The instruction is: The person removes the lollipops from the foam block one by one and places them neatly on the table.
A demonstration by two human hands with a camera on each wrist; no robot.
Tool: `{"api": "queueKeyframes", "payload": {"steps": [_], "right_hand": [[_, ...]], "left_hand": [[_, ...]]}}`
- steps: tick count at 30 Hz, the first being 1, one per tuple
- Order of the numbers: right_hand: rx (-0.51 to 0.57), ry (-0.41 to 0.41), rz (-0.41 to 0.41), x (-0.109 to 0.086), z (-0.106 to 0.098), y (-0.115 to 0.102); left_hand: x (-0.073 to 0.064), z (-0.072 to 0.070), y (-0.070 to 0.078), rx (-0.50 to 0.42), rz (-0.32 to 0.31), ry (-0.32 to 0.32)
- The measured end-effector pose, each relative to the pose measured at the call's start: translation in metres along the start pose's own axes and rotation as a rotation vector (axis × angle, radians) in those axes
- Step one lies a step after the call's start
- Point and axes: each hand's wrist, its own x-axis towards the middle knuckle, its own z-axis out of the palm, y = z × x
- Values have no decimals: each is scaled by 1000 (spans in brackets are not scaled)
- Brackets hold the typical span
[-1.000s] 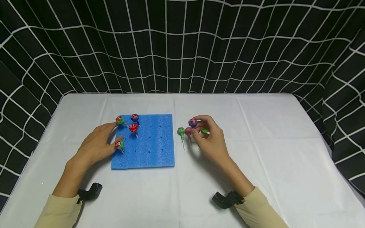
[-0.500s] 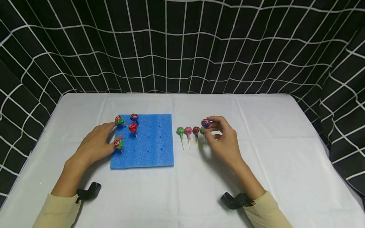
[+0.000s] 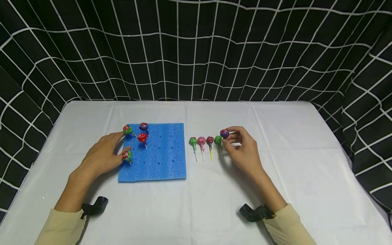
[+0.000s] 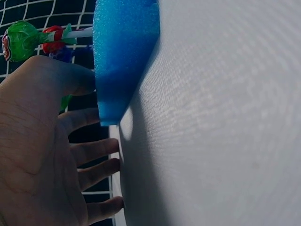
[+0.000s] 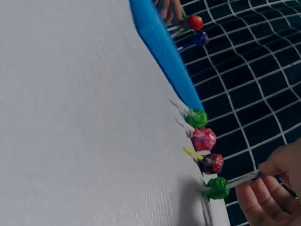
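Observation:
My right hand [image 3: 243, 149] pinches a purple lollipop [image 3: 224, 133], raised over the right end of a row of lollipops; its white stick [image 5: 244, 179] shows in the right wrist view. The row on the cloth runs green lollipop [image 3: 193, 141], pink lollipop [image 3: 201, 141], dark red lollipop [image 3: 209, 140] and another green lollipop [image 3: 218, 140]. At the left edge of a blue foam board [image 3: 165, 170], my left hand [image 3: 101, 153] rests with fingers spread and thumb against the foam. Stuck upright in that board are two red-and-green lollipops [image 3: 127, 156], a purple one and a red lollipop [image 3: 142, 137].
Rows of small holes [image 3: 159, 148] dot the foam board. A white cloth [image 3: 214, 211] covers the table. Black fabric with white netting [image 3: 190, 51] rises behind and at the sides. A black wrist mount [image 3: 95, 206] sits on each forearm.
My right hand has moved right with the purple lollipop, from over the middle of the row to its right end, uncovering the lollipops lying there. The left hand stays at the board.

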Motion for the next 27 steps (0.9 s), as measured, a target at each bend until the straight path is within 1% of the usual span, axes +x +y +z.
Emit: {"api": "queueKeyframes", "payload": {"steps": [9, 16, 23, 27], "right_hand": [[-74, 44, 28, 3, -4, 11], [-174, 22, 25, 3, -5, 18], [-263, 51, 20, 2, -3, 22], [-292, 31, 34, 3, -2, 25]], "left_hand": [[-2, 0, -1, -22, 4, 2], [0, 0, -1, -17, 0, -7], [0, -1, 0, -15, 9, 5], [0, -1, 0, -18, 9, 4]]}}
